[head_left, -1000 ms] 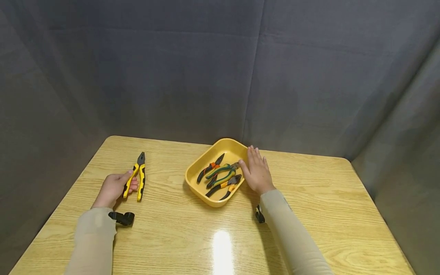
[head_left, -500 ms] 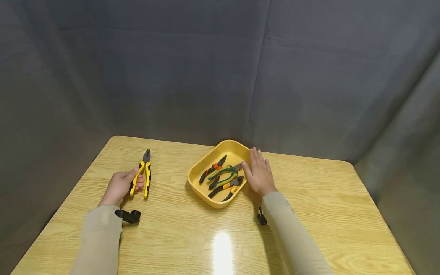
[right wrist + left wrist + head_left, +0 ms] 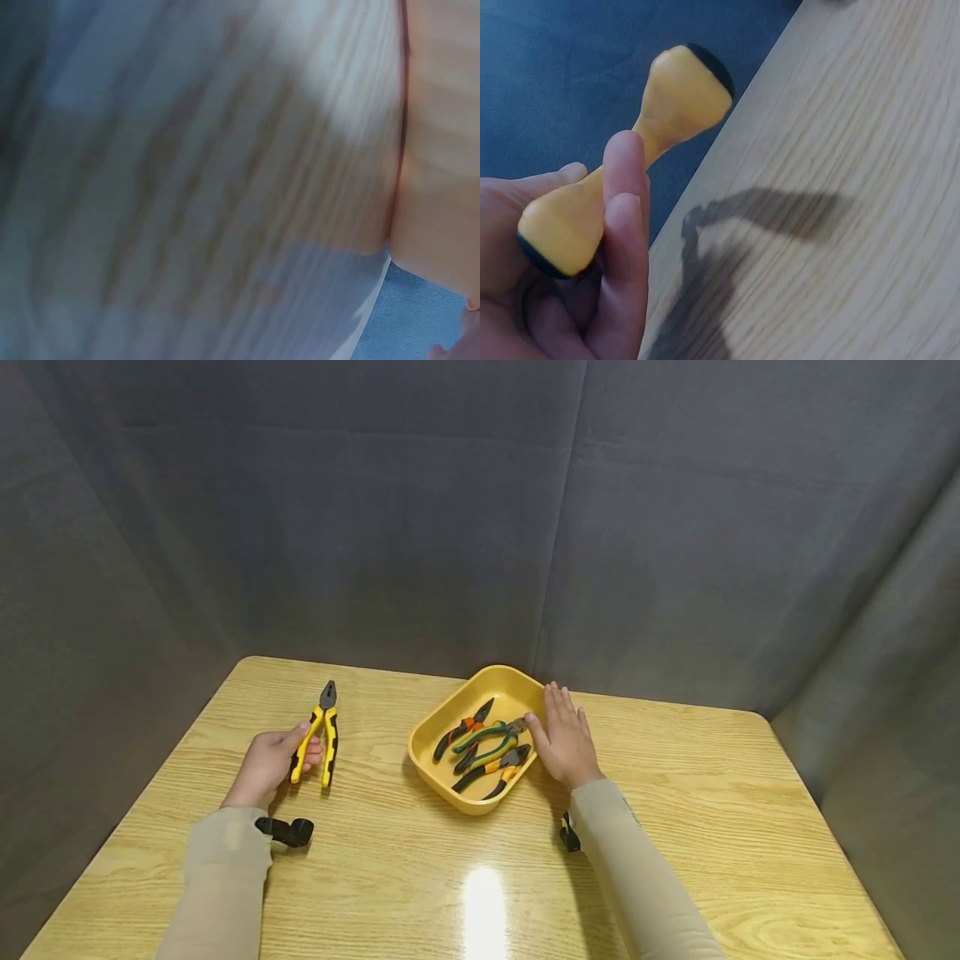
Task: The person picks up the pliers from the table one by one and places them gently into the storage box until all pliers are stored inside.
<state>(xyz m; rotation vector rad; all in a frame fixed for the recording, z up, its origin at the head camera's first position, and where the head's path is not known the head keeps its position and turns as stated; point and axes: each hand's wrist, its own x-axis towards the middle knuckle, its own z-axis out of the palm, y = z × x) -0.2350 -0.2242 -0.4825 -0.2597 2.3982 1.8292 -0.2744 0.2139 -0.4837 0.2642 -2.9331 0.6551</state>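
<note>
My left hand (image 3: 273, 764) holds a pair of pliers (image 3: 331, 739) with yellow and black grips by one handle, the dark nose pointing away from me and the handles spread. The left wrist view shows the handle ends of the pliers (image 3: 686, 97) and a shadow on the wood beneath, apart from them. My right hand (image 3: 567, 747) rests with straight fingers against the right side of a yellow bin (image 3: 431, 781). Inside lie orange-and-black pliers (image 3: 453, 739), green-and-yellow pliers (image 3: 497, 745) and black-and-orange pliers (image 3: 480, 774), partly overlapping.
The bin stands near the back edge of a light wooden table (image 3: 375, 877). A grey curtain (image 3: 390, 527) hangs behind and along both sides. The right wrist view is mostly blurred wood, with the bin's wall (image 3: 442, 150) at its right.
My left hand has moved slightly right and away from me with the yellow and black pliers. My right hand stays at the bin, and the pliers inside lie as before.
</note>
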